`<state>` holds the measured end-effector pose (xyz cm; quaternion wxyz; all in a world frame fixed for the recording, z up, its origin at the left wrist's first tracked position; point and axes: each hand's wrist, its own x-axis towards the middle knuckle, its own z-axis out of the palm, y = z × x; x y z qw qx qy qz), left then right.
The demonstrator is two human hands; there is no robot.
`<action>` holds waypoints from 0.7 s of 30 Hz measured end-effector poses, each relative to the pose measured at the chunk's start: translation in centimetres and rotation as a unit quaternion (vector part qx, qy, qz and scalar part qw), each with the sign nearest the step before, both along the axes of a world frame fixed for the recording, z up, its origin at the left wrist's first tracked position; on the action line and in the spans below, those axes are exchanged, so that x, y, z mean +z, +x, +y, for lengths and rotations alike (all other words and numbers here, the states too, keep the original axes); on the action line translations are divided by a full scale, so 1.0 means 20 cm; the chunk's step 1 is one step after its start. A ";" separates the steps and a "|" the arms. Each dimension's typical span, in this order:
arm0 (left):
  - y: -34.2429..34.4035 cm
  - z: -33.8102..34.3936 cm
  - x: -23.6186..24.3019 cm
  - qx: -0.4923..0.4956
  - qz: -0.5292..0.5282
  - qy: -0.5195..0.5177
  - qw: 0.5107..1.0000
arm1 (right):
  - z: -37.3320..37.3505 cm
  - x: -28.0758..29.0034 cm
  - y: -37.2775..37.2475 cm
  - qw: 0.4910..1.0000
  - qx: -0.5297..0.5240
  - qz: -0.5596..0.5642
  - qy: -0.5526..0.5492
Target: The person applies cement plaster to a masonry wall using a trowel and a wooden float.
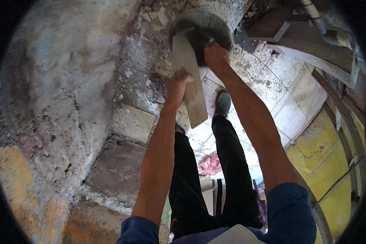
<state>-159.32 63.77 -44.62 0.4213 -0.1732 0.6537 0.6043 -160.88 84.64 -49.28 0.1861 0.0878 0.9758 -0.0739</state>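
A long flat wooden board (196, 99) slants from inside a round grey bucket (223, 25) toward my feet. My left hand (179, 87) is closed on the board's left edge, about halfway along it. Its upper end rests in or over the mouth of the bucket. My right hand (216, 55) is a closed fist at the bucket's near right rim, to the right of the board. A small light bit shows just above that fist, but what it grips is hidden in the dark of the bucket.
A rough plaster wall (69, 77) rises on the left, with rubble (140, 77) along its foot. White speckled floor tiles (278, 85) lie to the right, near curved-looking wooden planks (313, 57) and a pipe (313, 12). A pink cloth (210, 164) lies between my legs.
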 end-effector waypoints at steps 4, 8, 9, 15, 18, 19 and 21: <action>0.06 -0.16 -0.05 0.053 -0.099 0.004 0.994 | -0.13 0.10 0.13 0.995 0.089 0.010 -0.052; 0.07 -0.14 0.03 0.030 -0.054 -0.068 0.996 | -0.02 0.23 0.08 0.998 0.058 0.016 -0.029; 0.05 -0.12 0.04 0.032 -0.055 -0.064 0.996 | 0.01 0.15 0.04 0.994 0.065 0.090 0.003; 0.02 -0.16 0.04 0.066 -0.139 0.005 0.988 | -0.09 0.09 0.24 0.992 0.113 0.000 -0.062; 0.03 -0.21 0.05 0.151 -0.134 0.043 0.978 | -0.04 0.19 0.13 0.990 0.093 -0.051 -0.088; 0.02 -0.22 0.07 0.185 -0.143 0.073 0.970 | -0.03 0.19 0.08 0.995 0.059 -0.011 -0.082; 0.00 -0.12 0.06 0.214 -0.157 0.122 0.957 | 0.08 0.13 0.01 0.998 0.057 0.002 -0.040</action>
